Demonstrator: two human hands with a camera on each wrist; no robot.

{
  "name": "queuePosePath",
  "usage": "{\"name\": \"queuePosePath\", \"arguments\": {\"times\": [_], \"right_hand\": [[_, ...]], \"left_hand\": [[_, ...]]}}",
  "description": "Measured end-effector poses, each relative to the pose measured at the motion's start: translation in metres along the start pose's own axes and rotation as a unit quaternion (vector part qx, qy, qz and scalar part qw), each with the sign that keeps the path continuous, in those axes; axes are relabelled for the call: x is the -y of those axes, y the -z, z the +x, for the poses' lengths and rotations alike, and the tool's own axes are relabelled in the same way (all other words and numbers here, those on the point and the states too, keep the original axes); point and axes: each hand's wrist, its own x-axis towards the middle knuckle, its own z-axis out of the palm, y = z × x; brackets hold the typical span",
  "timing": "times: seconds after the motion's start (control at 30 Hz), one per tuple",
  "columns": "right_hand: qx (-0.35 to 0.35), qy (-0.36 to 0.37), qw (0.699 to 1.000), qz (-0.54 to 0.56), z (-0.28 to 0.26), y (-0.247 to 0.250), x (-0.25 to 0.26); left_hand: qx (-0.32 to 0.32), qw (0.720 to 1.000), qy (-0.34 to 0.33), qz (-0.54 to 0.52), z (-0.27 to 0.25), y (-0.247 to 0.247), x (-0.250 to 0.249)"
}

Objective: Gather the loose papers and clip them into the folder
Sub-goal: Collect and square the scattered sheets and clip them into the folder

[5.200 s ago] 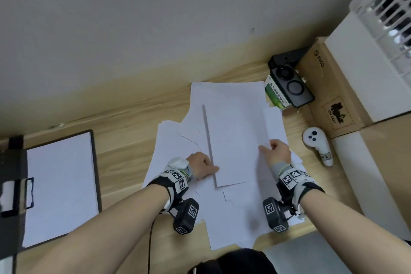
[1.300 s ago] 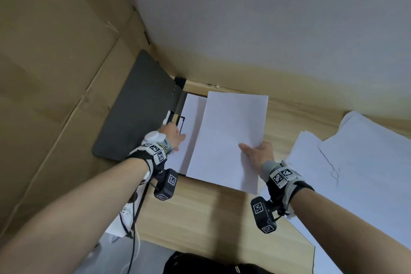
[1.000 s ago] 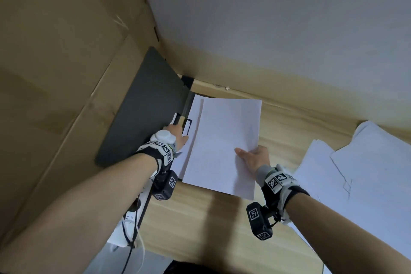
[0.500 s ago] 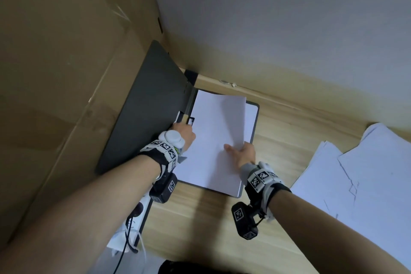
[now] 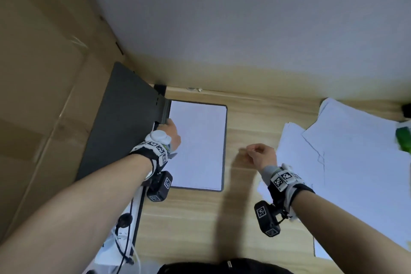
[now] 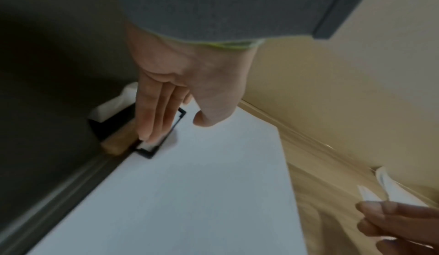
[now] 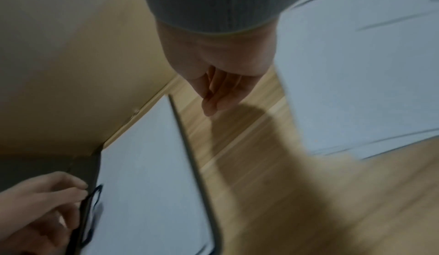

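Note:
The dark folder lies spread on the wooden desk, its cover [image 5: 120, 122] leaning up at the left. A white sheet [image 5: 198, 144] lies flat inside its right panel, whose dark rim [image 5: 224, 140] shows. My left hand [image 5: 171, 129] is at the sheet's left edge. In the left wrist view its straight fingers [image 6: 152, 124] press on the black wire clip [image 6: 148, 155], the thumb apart from it. My right hand [image 5: 255, 151] hovers over bare wood right of the folder, loosely curled and empty. The loose papers [image 5: 355, 162] lie in an untidy pile at the right.
A cardboard wall [image 5: 44, 95] rises right behind the folder cover. A white power strip with black cables [image 5: 124, 224] hangs off the desk's left edge. A green object [image 5: 403, 138] sits at the far right. Bare wood [image 5: 244, 118] separates the folder from the pile.
My right hand laid the sheet flat in the folder, let go and pulled back to the right. The left hand stayed at the clip.

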Motion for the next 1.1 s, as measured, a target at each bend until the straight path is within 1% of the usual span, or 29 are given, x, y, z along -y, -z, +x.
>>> {"name": "queuePosePath", "arguments": {"times": [0.07,0.1,0.2,0.27,0.33,0.4,0.5,0.53,0.6,0.7,0.77,0.8,0.87,0.93,0.97,1.03,1.1], "right_hand": [[-0.019,-0.008,1.0,0.011,-0.014,0.032,-0.002],[-0.024,-0.01,1.0,0.014,-0.019,0.049,-0.005],[-0.031,-0.016,0.999,0.024,-0.032,0.101,-0.022],[-0.054,-0.024,0.998,0.021,-0.035,0.139,-0.045],[-0.062,-0.032,0.997,0.011,-0.033,0.157,-0.059],[-0.077,-0.042,0.996,0.011,-0.032,0.182,-0.073],[-0.091,-0.052,0.994,0.013,-0.027,0.231,-0.099],[-0.091,-0.051,0.995,0.008,-0.021,0.252,-0.111],[-0.099,-0.041,0.994,0.0,-0.013,0.271,-0.124],[-0.154,-0.036,0.986,-0.05,0.005,0.325,-0.153],[-0.177,-0.043,0.981,-0.061,0.016,0.357,-0.168],[-0.187,-0.044,0.98,-0.057,0.019,0.364,-0.17],[-0.196,-0.059,0.974,-0.093,0.027,0.378,-0.176],[-0.161,-0.068,0.97,-0.167,0.034,0.391,-0.18],[-0.137,-0.054,0.967,-0.209,0.036,0.393,-0.18],[-0.097,-0.005,0.95,-0.298,0.036,0.393,-0.18],[-0.058,0.061,0.924,-0.373,0.038,0.391,-0.18]], "left_hand": [[0.002,1.0,0.001,0.002,-0.005,0.003,-0.029],[0.003,1.0,-0.014,-0.004,-0.007,0.003,-0.045],[0.026,0.996,-0.083,0.009,-0.026,-0.005,-0.101],[0.043,0.988,-0.147,0.03,-0.047,-0.019,-0.145],[0.048,0.978,-0.201,0.03,-0.06,-0.03,-0.168],[0.024,0.972,-0.232,0.026,-0.073,-0.046,-0.197],[0.029,0.965,-0.262,0.014,-0.092,-0.073,-0.253],[0.042,0.964,-0.262,0.004,-0.099,-0.083,-0.274],[0.076,0.964,-0.255,-0.01,-0.102,-0.093,-0.292],[0.115,0.966,-0.228,-0.036,-0.121,-0.12,-0.337],[0.136,0.966,-0.206,-0.078,-0.134,-0.138,-0.364],[0.133,0.966,-0.199,-0.097,-0.137,-0.144,-0.368],[0.088,0.97,-0.188,-0.123,-0.144,-0.159,-0.381],[0.062,0.972,-0.19,-0.12,-0.154,-0.171,-0.397],[0.067,0.972,-0.197,-0.109,-0.159,-0.173,-0.402],[0.077,0.972,-0.195,-0.103,-0.159,-0.177,-0.407],[0.072,0.975,-0.181,-0.107,-0.158,-0.177,-0.409]]}}
